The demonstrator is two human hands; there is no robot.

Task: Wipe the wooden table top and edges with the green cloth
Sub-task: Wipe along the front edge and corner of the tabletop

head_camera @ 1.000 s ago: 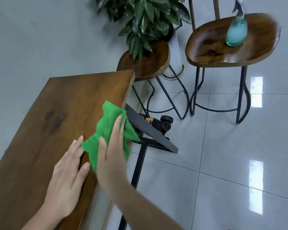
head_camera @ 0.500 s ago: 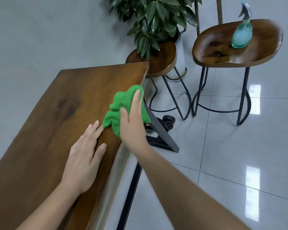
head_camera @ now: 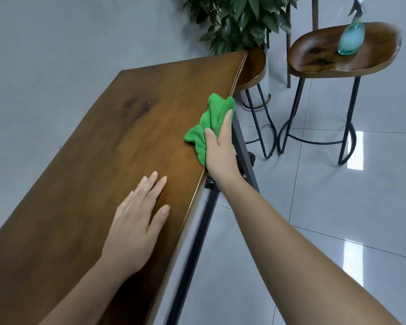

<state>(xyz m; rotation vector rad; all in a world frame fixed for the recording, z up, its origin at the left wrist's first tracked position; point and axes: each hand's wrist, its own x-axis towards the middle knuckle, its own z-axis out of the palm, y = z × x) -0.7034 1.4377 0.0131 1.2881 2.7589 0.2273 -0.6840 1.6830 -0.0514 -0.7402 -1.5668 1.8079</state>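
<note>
The long brown wooden table point(head_camera: 117, 141) runs from the lower left up to the middle of the view. My right hand point(head_camera: 220, 151) grips the crumpled green cloth point(head_camera: 211, 120) and presses it over the table's right edge, about two thirds of the way along. The cloth drapes partly on the top and partly over the side. My left hand point(head_camera: 138, 221) lies flat on the table top nearer to me, fingers spread, holding nothing.
Two wooden stools on black metal legs stand past the table's far right corner: a near one point(head_camera: 253, 69) and one point(head_camera: 345, 57) carrying a teal spray bottle point(head_camera: 350, 41). A potted plant point(head_camera: 239, 22) stands behind them. Black table legs point(head_camera: 197, 242) drop beside the edge to glossy grey floor tiles.
My right hand has slid the green cloth farther along the table's right edge, away from me. My left hand stays flat on the top, trailing behind.
</note>
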